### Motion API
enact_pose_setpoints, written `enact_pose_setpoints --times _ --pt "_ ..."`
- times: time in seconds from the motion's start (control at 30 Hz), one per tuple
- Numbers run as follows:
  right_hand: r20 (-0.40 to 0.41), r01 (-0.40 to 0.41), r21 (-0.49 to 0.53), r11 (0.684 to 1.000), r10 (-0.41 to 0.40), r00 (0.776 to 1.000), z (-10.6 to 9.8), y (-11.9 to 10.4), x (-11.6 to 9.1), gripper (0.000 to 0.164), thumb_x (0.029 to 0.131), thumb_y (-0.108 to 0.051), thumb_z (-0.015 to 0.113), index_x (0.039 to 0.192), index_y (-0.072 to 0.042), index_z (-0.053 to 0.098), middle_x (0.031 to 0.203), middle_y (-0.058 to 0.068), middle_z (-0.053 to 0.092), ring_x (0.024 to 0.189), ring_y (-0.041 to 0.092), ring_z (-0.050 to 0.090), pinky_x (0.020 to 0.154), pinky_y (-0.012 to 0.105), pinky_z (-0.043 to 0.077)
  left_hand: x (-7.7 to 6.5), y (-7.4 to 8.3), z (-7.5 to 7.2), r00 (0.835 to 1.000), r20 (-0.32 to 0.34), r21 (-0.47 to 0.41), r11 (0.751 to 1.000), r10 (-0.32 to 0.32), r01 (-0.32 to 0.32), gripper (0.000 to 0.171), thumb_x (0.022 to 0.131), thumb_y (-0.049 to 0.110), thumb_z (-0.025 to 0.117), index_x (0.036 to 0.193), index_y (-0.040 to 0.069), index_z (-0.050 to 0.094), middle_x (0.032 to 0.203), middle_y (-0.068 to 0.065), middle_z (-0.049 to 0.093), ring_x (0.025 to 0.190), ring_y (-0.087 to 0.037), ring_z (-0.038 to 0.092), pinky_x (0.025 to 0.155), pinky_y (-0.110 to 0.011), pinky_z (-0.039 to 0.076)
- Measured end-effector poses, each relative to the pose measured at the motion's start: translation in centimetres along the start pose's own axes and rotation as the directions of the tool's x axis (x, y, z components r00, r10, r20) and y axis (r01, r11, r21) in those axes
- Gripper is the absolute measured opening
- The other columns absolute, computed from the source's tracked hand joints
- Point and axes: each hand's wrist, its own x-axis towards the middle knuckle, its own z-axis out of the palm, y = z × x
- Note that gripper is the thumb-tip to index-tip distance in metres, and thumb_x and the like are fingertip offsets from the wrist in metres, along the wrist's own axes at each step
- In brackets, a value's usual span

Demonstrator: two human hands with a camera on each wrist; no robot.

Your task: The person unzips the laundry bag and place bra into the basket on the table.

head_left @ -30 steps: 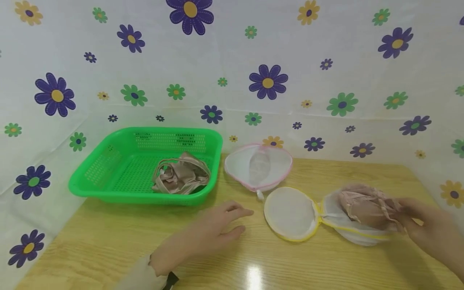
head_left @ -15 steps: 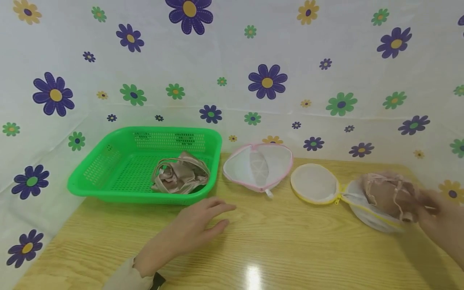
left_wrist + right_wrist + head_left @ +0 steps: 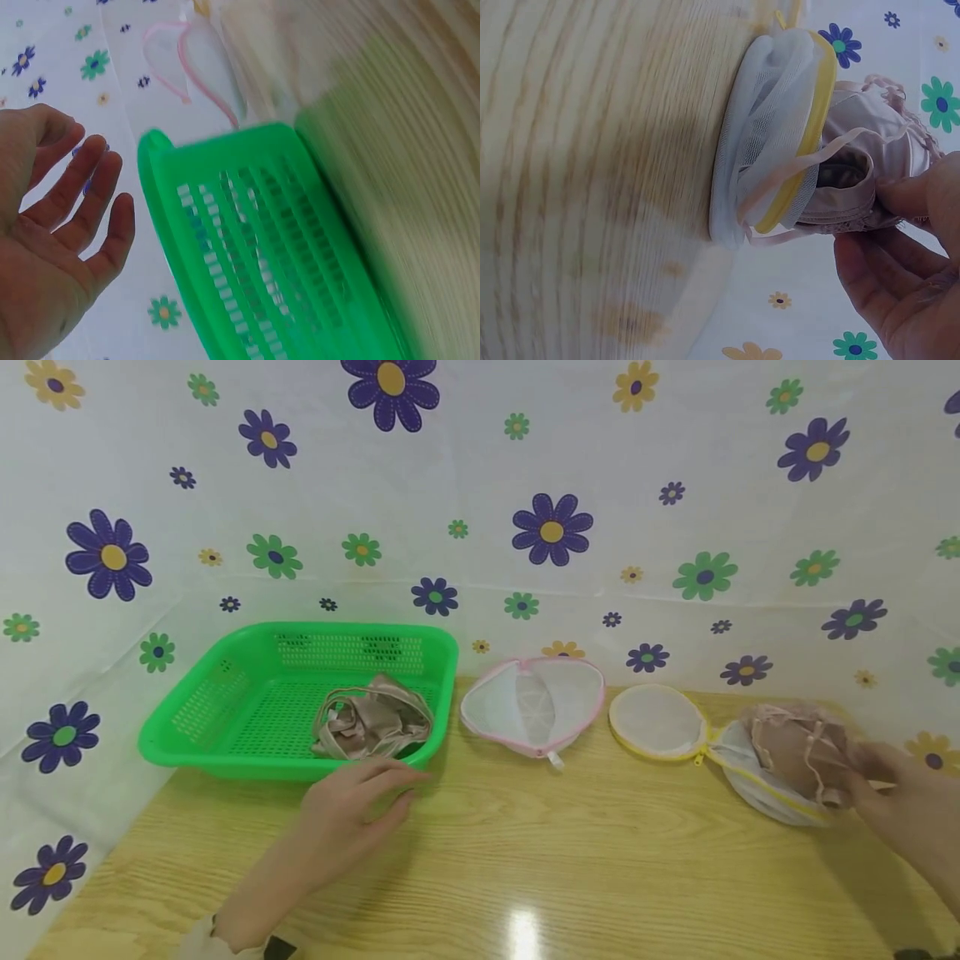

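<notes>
In the head view, my right hand (image 3: 903,797) pinches the edge of a dusty-pink bra (image 3: 798,752), which sits in the white mesh laundry bag (image 3: 757,789) with yellow trim. The bag's round lid (image 3: 658,722) lies folded open to the left. A strap (image 3: 780,180) hangs over the yellow rim in the right wrist view. My left hand (image 3: 352,814) hovers near the front rim of the green plastic basket (image 3: 247,767), fingers loose and holding nothing. Inside the basket's right side lies a crumpled satin beige garment (image 3: 378,727) with thin straps.
A second mesh laundry bag (image 3: 491,706), pink-trimmed, stands unzipped between the basket and the yellow-trimmed bag. Behind the wooden table (image 3: 600,860) hangs a white flowered sheet (image 3: 450,460).
The yellow-trimmed bag with the bra has shifted right and back along with my right hand. My left hand has moved left to the basket's front. The pink-trimmed bag has turned slightly.
</notes>
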Motion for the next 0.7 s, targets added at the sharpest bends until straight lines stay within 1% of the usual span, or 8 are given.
enact_pose_setpoints --times 0.07,0.13,0.23,0.3,0.37,0.5,0.6,0.7 --pt "-0.063 0.091 -0.003 0.996 -0.091 0.994 0.0 0.0 0.1 0.037 0.095 -0.023 0.066 0.105 0.013 0.067 0.076 0.036 0.068 0.043 0.04 0.062 0.032 0.012 0.028 -0.5 -0.8 -0.9 1.0 -0.02 0.029 0.999 -0.016 0.017 0.017 0.098 0.024 0.068 0.109 0.015 0.077 0.102 0.002 0.075 0.088 -0.014 0.071 0.071 -0.027 0.057" --pt "-0.116 0.159 -0.023 0.987 -0.16 0.98 0.0 -0.1 0.2 0.062 0.101 -0.047 0.056 0.102 0.014 0.068 0.07 0.035 0.067 0.029 0.022 0.053 0.031 0.012 0.023 -1.0 -1.5 -1.7 0.999 -0.027 0.058 0.997 -0.046 0.048 0.026 0.102 0.033 0.061 0.109 0.014 0.077 0.102 0.001 0.075 0.088 -0.016 0.07 0.071 -0.029 0.057" --pt "-0.155 0.186 -0.039 0.982 -0.19 0.969 0.0 -0.4 0.3 0.098 0.097 -0.076 0.033 0.099 0.015 0.068 0.067 0.036 0.065 0.026 -0.003 0.036 0.03 0.012 0.018 -1.9 -2.6 -2.7 0.997 -0.035 0.109 0.991 -0.073 0.076 0.031 0.103 0.035 0.059 0.11 0.012 0.077 0.103 -0.003 0.075 0.089 -0.021 0.071 0.072 -0.037 0.056" --pt "-0.158 0.165 -0.037 0.986 -0.169 0.973 0.0 -0.5 0.3 0.102 0.094 -0.081 0.03 0.099 0.014 0.068 0.065 0.035 0.065 0.029 -0.012 0.029 0.029 0.013 0.017 -2.4 -3.2 -3.3 0.996 -0.04 0.141 0.986 -0.084 0.088 0.032 0.103 0.037 0.057 0.111 0.012 0.077 0.104 -0.005 0.075 0.091 -0.024 0.071 0.072 -0.041 0.057" --pt "-0.157 0.16 -0.023 0.987 -0.162 0.974 0.0 -0.5 0.3 0.102 0.093 -0.082 0.031 0.099 0.013 0.068 0.07 0.035 0.066 0.026 0.006 0.045 0.03 0.012 0.02 -2.9 -3.7 -3.7 0.995 -0.047 0.177 0.98 -0.087 0.094 0.027 0.1 0.032 0.062 0.112 0.013 0.077 0.104 -0.007 0.076 0.09 -0.027 0.072 0.071 -0.045 0.058" --pt "-0.192 0.268 -0.061 0.961 -0.275 0.942 0.2 0.0 0.3 0.094 0.098 -0.075 0.034 0.097 0.013 0.068 0.064 0.031 0.067 0.035 0.041 0.057 0.03 0.01 0.023 -3.6 -4.6 -4.4 0.993 -0.023 0.24 0.964 -0.114 0.116 0.025 0.095 0.028 0.067 0.112 0.012 0.077 0.106 -0.011 0.076 0.092 -0.032 0.072 0.071 -0.052 0.059" --pt "-0.234 0.326 -0.1 0.94 -0.34 0.911 0.4 0.1 0.4 0.089 0.102 -0.069 0.035 0.096 0.014 0.068 0.061 0.03 0.066 0.037 0.045 0.058 0.029 0.01 0.022 -3.9 -5.0 -4.7 0.991 0.001 0.3 0.945 -0.137 0.131 0.026 0.093 0.028 0.067 0.112 0.013 0.076 0.106 -0.012 0.075 0.092 -0.035 0.072 0.07 -0.056 0.058" --pt "-0.234 0.284 -0.084 0.955 -0.295 0.926 0.3 -0.3 0.2 0.092 0.101 -0.071 0.034 0.099 0.014 0.069 0.073 0.032 0.068 0.05 0.053 0.061 0.03 0.01 0.022 -4.0 -5.1 -4.9 0.987 0.008 0.363 0.92 -0.16 0.147 0.033 0.099 0.04 0.059 0.112 0.015 0.076 0.105 -0.012 0.075 0.091 -0.038 0.071 0.068 -0.059 0.056"
